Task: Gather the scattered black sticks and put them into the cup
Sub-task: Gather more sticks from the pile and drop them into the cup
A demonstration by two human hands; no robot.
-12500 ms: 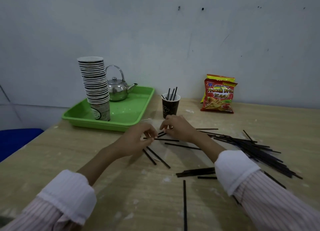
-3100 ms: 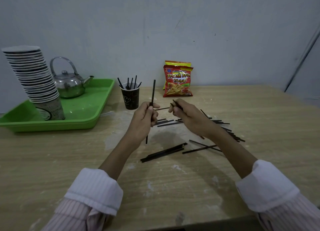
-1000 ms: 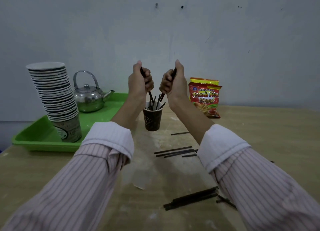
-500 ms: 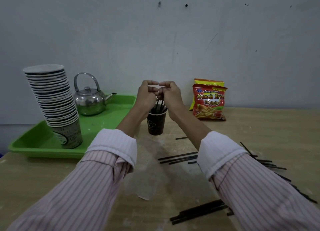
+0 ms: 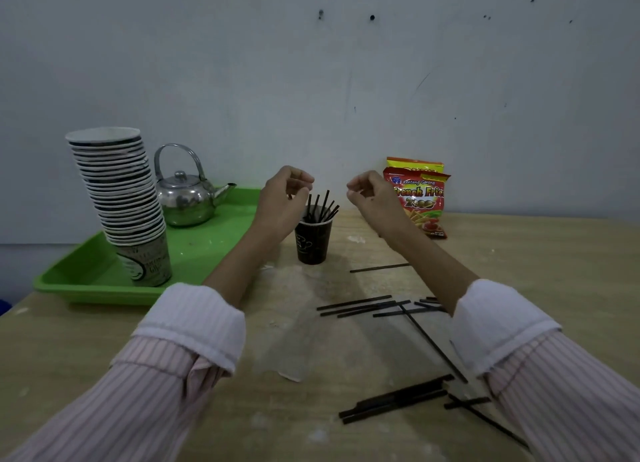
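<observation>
Cup [image 5: 312, 241] at table [image 5: 104, 350] centre, sticks [image 5: 320, 208] standing in it. Left: tray [image 5: 214, 250] bearing cup stack [image 5: 121, 198] in front, kettle [image 5: 183, 198] behind. Right, behind: snack bags [image 5: 420, 198] against wall. Nearer, right of centre: loose sticks [image 5: 360, 305] flat on table.

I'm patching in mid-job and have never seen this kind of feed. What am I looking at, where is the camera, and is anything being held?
There is no machine: a person works with bare hands, and the single camera sits on their head, looking forward and down. The left hand and right hand hover on either side of the dark cup, fingers loosely curled, and neither appears to hold anything. Several black sticks in the cup stand up above its rim. More loose sticks lie on the wooden table, nearer the person and to the right. Behind are a green tray with a stack of paper cups and a metal kettle, and snack bags against the wall.
</observation>
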